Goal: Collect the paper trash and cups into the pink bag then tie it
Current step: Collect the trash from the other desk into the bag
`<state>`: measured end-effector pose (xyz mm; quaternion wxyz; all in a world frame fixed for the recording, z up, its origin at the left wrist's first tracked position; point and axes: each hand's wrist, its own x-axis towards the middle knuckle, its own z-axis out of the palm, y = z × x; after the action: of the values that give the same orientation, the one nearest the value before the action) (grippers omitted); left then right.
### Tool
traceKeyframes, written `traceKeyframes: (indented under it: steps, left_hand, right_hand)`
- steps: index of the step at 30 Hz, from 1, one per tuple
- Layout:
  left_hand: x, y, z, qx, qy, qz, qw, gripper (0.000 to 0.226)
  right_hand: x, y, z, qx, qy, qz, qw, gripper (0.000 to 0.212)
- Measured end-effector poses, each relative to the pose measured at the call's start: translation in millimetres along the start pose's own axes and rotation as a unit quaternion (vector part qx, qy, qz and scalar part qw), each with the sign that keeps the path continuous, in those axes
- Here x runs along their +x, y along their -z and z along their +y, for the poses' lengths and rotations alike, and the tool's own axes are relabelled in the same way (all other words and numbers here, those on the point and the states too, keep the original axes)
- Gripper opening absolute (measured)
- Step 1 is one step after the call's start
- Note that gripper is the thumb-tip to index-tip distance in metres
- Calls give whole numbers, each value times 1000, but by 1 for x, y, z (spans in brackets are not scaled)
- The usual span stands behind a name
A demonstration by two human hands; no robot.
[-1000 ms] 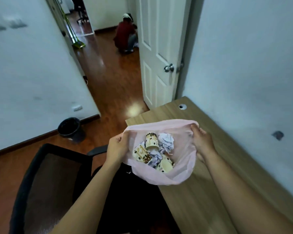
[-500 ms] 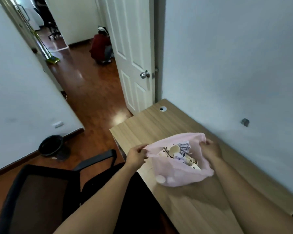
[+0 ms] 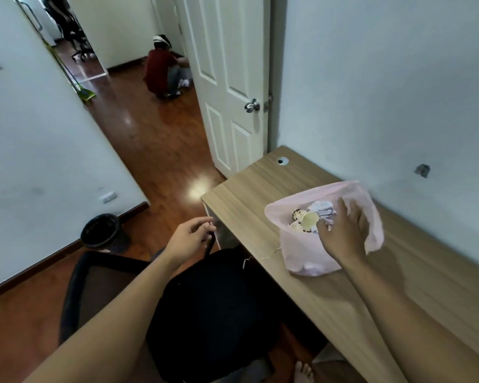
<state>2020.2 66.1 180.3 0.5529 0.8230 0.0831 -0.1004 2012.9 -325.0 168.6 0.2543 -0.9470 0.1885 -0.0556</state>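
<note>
The pink bag (image 3: 304, 258) sits on the wooden desk (image 3: 249, 189), its mouth open toward me. Inside lie spotted paper cups (image 3: 307, 220) and crumpled paper (image 3: 322, 208). My right hand (image 3: 343, 233) grips the bag's right rim, with pink plastic folded over its fingers. My left hand (image 3: 188, 239) hovers off the desk's left edge, just above the chair's armrest, fingers loosely apart and holding nothing.
A black office chair (image 3: 205, 299) stands between me and the desk. A black waste bin (image 3: 101, 229) sits by the left wall. The white door (image 3: 227, 78) is open, and a person (image 3: 161, 70) crouches on the floor beyond it. A thin string (image 3: 268, 255) lies beside the bag.
The bag was held up by both hands and now rests on the desk. My left hand has let go of the rim and moved left, off the desk.
</note>
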Motion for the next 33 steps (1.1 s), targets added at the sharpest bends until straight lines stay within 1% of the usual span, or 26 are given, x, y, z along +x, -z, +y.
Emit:
traceKeyframes:
  steps: [2, 4, 7, 9, 11, 13, 16, 18, 19, 21, 24, 25, 27, 30, 33]
  left_hand:
    - [-11, 43, -15, 38, -19, -4, 999, 25]
    - [-20, 90, -31, 108, -50, -20, 993, 25]
    - [-39, 161, -60, 217, -97, -40, 971, 24]
    - [-52, 205, -80, 279, -121, -54, 951, 24]
    - [-60, 245, -104, 353, -142, -75, 922, 36]
    - [-66, 279, -128, 423, -145, -102, 888, 51]
    - [-75, 313, -164, 508, -109, -168, 838, 76]
    - [-80, 322, -182, 560, -72, -207, 799, 83]
    - [-86, 323, -188, 576, -53, -221, 785, 85]
    - [-95, 320, -204, 587, -34, -227, 776, 89]
    - [-103, 315, -216, 588, -45, -211, 780, 93]
    - [-105, 313, -218, 589, -49, -209, 779, 93]
    - [-108, 307, -222, 595, -64, -203, 775, 93]
    - [-109, 301, -228, 623, -90, -190, 753, 101]
    - [-105, 292, -224, 623, -91, -192, 753, 105]
  right_hand:
    - [-37, -21, -32, 9, 9, -1, 1000, 79]
    - [-77, -43, -68, 25, 15, -13, 999, 76]
    - [-145, -79, -125, 35, 2, -59, 998, 78]
    - [-192, -105, -161, 47, 6, -93, 995, 75]
    - [-234, -130, -196, 60, 16, -131, 989, 75]
    - [-274, -152, -229, 66, 20, -181, 981, 79]
    - [-326, -180, -274, 81, 35, -243, 966, 88]
    - [-357, -196, -303, 73, 43, -297, 951, 99]
    - [-371, -206, -316, 68, 40, -326, 942, 105]
    - [-396, -224, -335, 58, 31, -363, 929, 117]
    - [-421, -244, -349, 21, 33, -416, 908, 133]
    - [-425, -247, -350, 0, 38, -433, 901, 135]
    - [-429, -251, -347, -40, 44, -443, 894, 130]
    - [-427, -249, -338, -74, 28, -439, 895, 127]
    - [-421, -240, -328, -109, 43, -440, 890, 114]
